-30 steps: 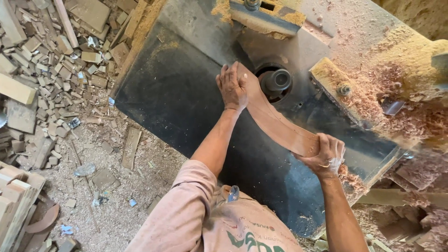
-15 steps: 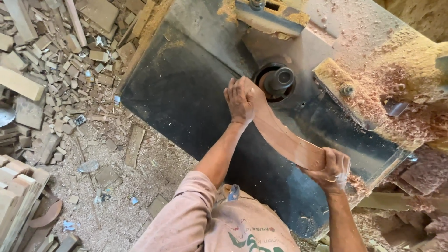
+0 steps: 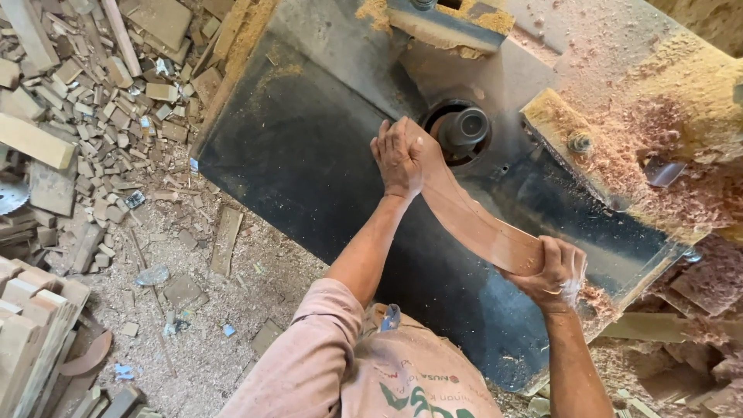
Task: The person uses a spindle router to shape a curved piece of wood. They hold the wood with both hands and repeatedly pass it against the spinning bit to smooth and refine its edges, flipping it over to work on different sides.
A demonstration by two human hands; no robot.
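Your left hand point(image 3: 400, 157) and right hand point(image 3: 554, 271) each clamp one end of the curved wooden piece point(image 3: 472, 220), just beside the spindle cutter point(image 3: 464, 128).

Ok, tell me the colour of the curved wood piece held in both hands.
Reddish brown, seen best in the head view: the curved wood piece.

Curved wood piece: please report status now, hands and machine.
Left hand and right hand grip ends of curved wood piece. Piece lies on dark machine table, beside spindle cutter. Nothing between.
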